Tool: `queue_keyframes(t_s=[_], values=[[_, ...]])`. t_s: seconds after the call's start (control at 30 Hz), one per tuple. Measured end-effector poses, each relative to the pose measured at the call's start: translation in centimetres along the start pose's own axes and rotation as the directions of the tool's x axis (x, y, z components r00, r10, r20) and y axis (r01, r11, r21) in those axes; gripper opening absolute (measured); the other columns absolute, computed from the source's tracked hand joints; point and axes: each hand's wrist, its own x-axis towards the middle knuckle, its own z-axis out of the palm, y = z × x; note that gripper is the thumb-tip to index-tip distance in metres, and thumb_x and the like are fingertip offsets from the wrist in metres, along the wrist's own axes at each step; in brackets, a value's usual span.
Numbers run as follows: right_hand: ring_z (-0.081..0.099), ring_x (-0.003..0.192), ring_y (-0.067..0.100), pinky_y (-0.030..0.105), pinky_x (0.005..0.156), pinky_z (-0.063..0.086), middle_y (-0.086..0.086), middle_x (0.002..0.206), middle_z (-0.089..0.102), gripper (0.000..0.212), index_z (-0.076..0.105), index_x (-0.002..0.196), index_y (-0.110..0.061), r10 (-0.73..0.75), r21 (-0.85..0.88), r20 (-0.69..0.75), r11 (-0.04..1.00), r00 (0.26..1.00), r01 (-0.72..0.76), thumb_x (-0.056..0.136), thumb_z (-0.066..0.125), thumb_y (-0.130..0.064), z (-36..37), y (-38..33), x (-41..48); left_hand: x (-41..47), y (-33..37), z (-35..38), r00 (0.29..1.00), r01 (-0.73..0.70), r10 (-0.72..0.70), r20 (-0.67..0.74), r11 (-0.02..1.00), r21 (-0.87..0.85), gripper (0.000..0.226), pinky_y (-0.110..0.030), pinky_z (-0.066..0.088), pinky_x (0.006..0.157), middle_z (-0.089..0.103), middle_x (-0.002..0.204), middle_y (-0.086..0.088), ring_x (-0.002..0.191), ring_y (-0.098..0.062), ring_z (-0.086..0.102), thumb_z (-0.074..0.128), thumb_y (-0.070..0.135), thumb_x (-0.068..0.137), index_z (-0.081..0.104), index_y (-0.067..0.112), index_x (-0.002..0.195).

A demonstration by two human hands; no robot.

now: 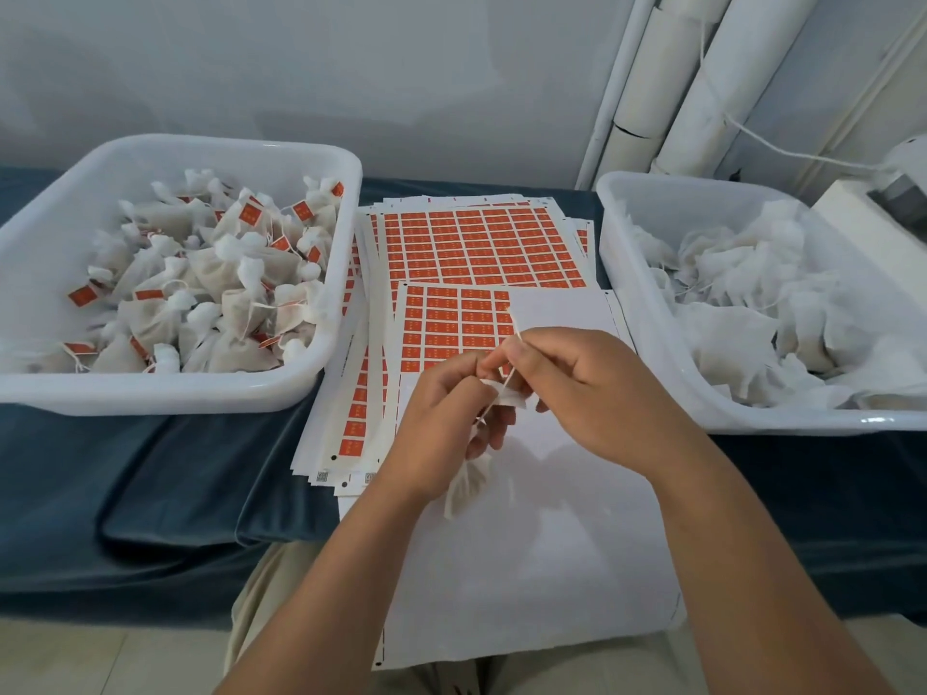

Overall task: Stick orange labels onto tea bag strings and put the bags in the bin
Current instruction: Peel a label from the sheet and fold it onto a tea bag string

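The left hand (441,413) has its fingers curled round the gathered neck of one tea bag (469,486), whose body hangs below the palm, over the bare white backing paper. The right hand (577,388) pinches the string (515,326) between thumb and forefinger, and the free end pokes up past the fingertips. Both hands hover just in front of the part-used label sheet (451,318), which lies on a stack of full sheets (481,243).

The step in hand looks like readying the string for its label. No orange label shows plainly in either hand, though the fingers may be hiding one.

To do it well, keep the string taut and straight between the two hands, so that the label can fold cleanly around it. Peel from the nearest open row of the sheet, lay the string along the label's middle and press the halves square. The bag's neck should stay closed in the left grip.

Labelled bags (210,293) fill the left bin (200,393), so this one likely goes there. Unlabelled ones (752,303) wait in the right bin (752,423).
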Motion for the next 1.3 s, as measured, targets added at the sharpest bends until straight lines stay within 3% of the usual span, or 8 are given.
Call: queue_keyframes(t_s=[0.23,0.4,0.57,0.73,0.97,1.1,1.2,1.3], values=[[0.063,0.081,-0.014,-0.001,0.068,0.043,-0.037,0.078,0.064,0.030,0.068,0.093,-0.044,-0.019,0.040,-0.002,0.999,1.000,0.019,0.111,0.044,-0.039,0.3,-0.1,-0.1,0.1,0.0,0.0,0.997,0.046,-0.044,-0.060,0.998,0.039,0.028,-0.017,0.043,0.053,0.060,0.070,0.001,0.058,-0.005,0.052,0.049,0.033,0.094,0.071,0.027,0.077],[0.065,0.089,-0.012,-0.001,0.069,0.044,-0.035,0.094,0.068,0.026,0.067,0.098,-0.050,0.021,0.036,-0.070,0.999,0.997,-0.018,0.110,0.045,-0.042,0.8,0.2,-0.2,0.0,-0.6,0.1,0.986,-0.034,0.045,-0.161,0.997,0.074,0.030,-0.015,0.044,0.053,0.064,0.066,0.011,0.054,-0.005,0.054,0.059,0.029,0.107,0.072,0.032,0.080],[0.066,0.101,-0.005,0.015,0.080,0.058,-0.032,0.104,0.069,0.027,0.073,0.106,-0.046,0.048,0.031,-0.075,0.998,0.996,-0.046,0.110,0.046,-0.044,0.8,0.7,-0.2,-0.2,-0.6,-0.1,0.965,-0.087,0.120,-0.232,0.985,0.146,0.021,-0.016,0.049,0.056,0.071,0.071,0.008,0.057,-0.008,0.060,0.066,0.037,0.104,0.078,0.032,0.087],[0.070,0.087,0.012,0.038,0.079,0.060,-0.009,0.093,0.075,0.035,0.077,0.104,-0.028,0.056,-0.025,-0.088,0.998,0.995,-0.059,0.110,0.046,-0.044,1.3,1.2,-0.4,-0.3,-0.6,-0.8,0.961,-0.123,0.202,-0.190,0.925,0.360,0.022,-0.013,0.050,0.063,0.073,0.080,0.013,0.071,-0.008,0.065,0.062,0.032,0.106,0.074,0.032,0.088],[0.066,0.076,-0.004,0.006,0.066,0.045,-0.026,0.080,0.060,0.029,0.052,0.080,-0.042,0.069,-0.105,-0.108,0.991,0.992,-0.081,0.108,0.043,-0.046,2.1,1.0,-0.6,-0.6,-0.4,-0.6,0.961,-0.165,0.254,-0.109,0.843,0.512,0.022,-0.008,0.050,0.067,0.070,0.081,0.019,0.076,-0.005,0.068,0.045,0.055,0.102,0.059,0.039,0.095],[0.070,0.080,0.010,0.026,0.069,0.055,-0.010,0.088,0.071,0.037,0.056,0.082,-0.022,0.026,-0.172,-0.102,0.984,0.994,-0.043,0.109,0.043,-0.043,2.1,0.9,-0.8,-0.5,-0.5,-0.6,0.953,-0.134,0.257,-0.163,0.835,0.534,0.026,-0.009,0.049,0.066,0.069,0.080,0.019,0.074,-0.004,0.067,0.045,0.057,0.100,0.061,0.039,0.093],[0.070,0.078,0.011,0.037,0.072,0.059,-0.008,0.082,0.070,0.037,0.054,0.078,-0.023,0.023,-0.151,-0.082,0.988,0.996,-0.035,0.110,0.046,-0.040,2.0,1.0,-0.9,-0.6,-0.3,-0.7,0.938,-0.086,0.230,-0.261,0.881,0.466,0.029,-0.009,0.048,0.063,0.070,0.077,0.017,0.074,-0.004,0.067,0.051,0.046,0.105,0.069,0.031,0.088],[0.069,0.078,0.006,0.038,0.071,0.059,-0.010,0.080,0.070,0.037,0.057,0.079,-0.022,0.032,-0.084,-0.085,0.996,0.996,-0.039,0.110,0.046,-0.039,2.3,1.3,-1.1,-0.5,0.5,-0.6,0.924,0.107,-0.079,-0.374,0.993,0.054,0.045,-0.013,0.047,0.053,0.077,0.081,0.004,0.059,-0.003,0.062,0.050,0.047,0.109,0.080,0.025,0.083]])
